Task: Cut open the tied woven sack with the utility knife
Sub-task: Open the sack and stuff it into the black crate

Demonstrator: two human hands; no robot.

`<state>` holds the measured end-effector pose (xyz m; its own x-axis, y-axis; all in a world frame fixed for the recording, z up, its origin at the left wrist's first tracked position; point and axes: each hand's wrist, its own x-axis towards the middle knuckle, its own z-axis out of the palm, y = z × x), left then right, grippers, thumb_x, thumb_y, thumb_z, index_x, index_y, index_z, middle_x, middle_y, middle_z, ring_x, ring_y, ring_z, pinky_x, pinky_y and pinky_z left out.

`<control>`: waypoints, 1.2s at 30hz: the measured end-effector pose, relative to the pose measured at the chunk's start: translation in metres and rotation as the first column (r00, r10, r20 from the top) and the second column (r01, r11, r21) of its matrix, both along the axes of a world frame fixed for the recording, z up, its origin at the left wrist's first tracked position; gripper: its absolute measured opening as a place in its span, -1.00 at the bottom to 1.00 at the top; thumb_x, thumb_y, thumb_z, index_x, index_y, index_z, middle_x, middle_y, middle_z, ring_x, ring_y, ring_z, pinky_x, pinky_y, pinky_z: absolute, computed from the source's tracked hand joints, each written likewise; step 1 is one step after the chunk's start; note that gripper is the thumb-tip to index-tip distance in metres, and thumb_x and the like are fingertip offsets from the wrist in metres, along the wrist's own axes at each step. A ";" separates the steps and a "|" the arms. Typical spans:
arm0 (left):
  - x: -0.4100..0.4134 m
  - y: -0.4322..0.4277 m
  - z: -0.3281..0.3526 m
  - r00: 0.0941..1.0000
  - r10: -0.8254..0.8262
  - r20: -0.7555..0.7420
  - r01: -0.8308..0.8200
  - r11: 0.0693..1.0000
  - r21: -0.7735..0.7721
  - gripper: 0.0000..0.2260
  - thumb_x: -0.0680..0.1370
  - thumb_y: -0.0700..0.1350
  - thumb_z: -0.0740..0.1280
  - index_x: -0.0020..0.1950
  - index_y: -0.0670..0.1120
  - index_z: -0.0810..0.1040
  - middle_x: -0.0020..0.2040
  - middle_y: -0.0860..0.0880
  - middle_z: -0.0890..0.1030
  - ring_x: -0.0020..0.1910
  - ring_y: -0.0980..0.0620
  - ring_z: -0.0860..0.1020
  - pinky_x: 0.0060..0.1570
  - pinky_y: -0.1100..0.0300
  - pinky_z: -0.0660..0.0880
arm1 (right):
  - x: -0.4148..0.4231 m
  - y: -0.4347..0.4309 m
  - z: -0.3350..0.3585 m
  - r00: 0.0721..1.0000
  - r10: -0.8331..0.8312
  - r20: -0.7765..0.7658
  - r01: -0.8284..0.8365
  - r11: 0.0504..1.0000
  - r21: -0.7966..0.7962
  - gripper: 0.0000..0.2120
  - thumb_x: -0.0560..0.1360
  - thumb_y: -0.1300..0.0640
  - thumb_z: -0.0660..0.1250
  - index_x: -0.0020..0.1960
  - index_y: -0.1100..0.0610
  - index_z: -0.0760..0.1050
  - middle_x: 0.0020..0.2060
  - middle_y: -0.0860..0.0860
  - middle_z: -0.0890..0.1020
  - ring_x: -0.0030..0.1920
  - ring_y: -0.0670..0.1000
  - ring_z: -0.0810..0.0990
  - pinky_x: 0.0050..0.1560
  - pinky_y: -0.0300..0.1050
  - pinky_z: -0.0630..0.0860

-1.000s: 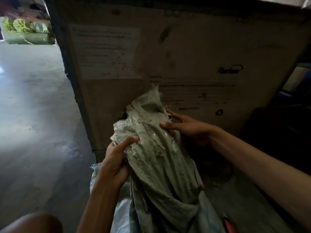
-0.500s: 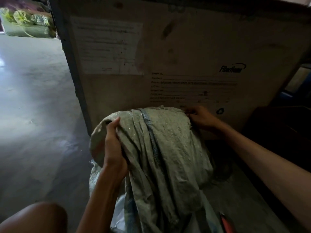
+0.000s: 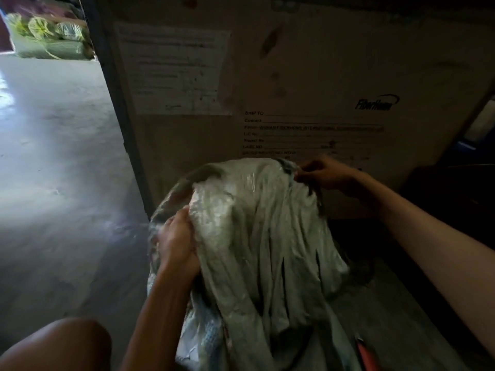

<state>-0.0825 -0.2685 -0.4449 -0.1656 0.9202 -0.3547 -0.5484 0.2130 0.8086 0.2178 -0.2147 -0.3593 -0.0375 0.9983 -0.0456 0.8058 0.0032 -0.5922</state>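
Woven grey sack (image 3: 257,236), crinkled and domed, is gripped by left hand (image 3: 175,242) and right hand (image 3: 325,174), fingers pinching its cloth.

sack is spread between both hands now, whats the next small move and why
Probably keep rolling the sack mouth down and outward. The left hand grips the near-left edge and the right hand pinches the far-right edge, so the opening is stretched wide, not tied. Neither hand holds a knife; a red object, possibly the knife, lies at the lower right.
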 end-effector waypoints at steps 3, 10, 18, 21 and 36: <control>-0.015 0.008 -0.005 0.997 0.025 0.078 -0.017 0.994 -0.104 -0.83 0.64 -0.15 0.33 0.12 -0.23 0.59 0.08 -0.21 0.63 -0.09 -0.11 0.62 0.14 -0.04 0.60 | 0.036 -0.005 -0.014 0.985 -0.159 -0.062 0.158 0.987 -0.022 -0.76 0.62 0.16 0.33 -0.08 0.31 0.66 -0.24 0.13 0.61 -0.28 0.03 0.55 -0.22 -0.17 0.45; -0.004 -0.005 -0.009 0.976 -0.206 -0.065 0.200 0.976 -0.089 -0.89 0.50 -0.12 0.39 -0.17 -0.15 0.63 -0.29 -0.10 0.61 -0.42 0.01 0.58 -0.39 0.23 0.57 | 0.013 -0.016 -0.036 0.785 -0.346 -0.513 0.198 0.926 -0.322 -0.67 0.56 0.01 0.24 -0.19 0.19 0.63 -0.30 0.10 0.58 -0.40 0.04 0.54 -0.38 -0.19 0.46; 0.020 -0.012 -0.014 0.812 -0.580 -0.058 0.569 0.810 -0.140 -0.37 0.51 0.32 0.33 0.19 -0.24 0.68 0.18 -0.24 0.69 0.14 -0.20 0.69 0.06 -0.03 0.67 | -0.006 -0.022 -0.020 0.611 -0.138 -0.779 -0.326 0.853 -0.407 -0.51 0.49 -0.15 0.30 0.33 0.07 0.59 0.20 0.12 0.66 0.10 0.14 0.68 0.08 0.09 0.60; 0.022 -0.006 -0.020 0.851 -0.444 -0.281 0.429 0.896 -0.116 -0.82 0.62 -0.15 0.35 0.11 -0.21 0.68 -0.06 -0.21 0.76 -0.25 -0.02 0.75 -0.35 0.19 0.66 | -0.014 -0.023 -0.016 0.694 0.001 -0.720 -0.455 0.776 -0.437 -0.62 0.60 0.26 0.19 0.36 0.07 0.55 0.31 0.16 0.59 0.25 0.17 0.59 0.31 0.16 0.51; 0.021 -0.006 -0.015 0.972 -0.106 -0.209 0.107 0.994 -0.005 -0.81 0.64 -0.31 0.18 0.04 -0.30 0.60 -0.17 -0.25 0.64 -0.21 -0.15 0.64 -0.12 -0.04 0.61 | 0.023 -0.006 -0.035 0.918 -0.065 -0.390 -0.147 0.859 -0.490 -0.70 0.42 0.12 0.45 0.14 -0.04 0.60 0.10 0.04 0.73 0.10 0.10 0.71 0.01 -0.01 0.66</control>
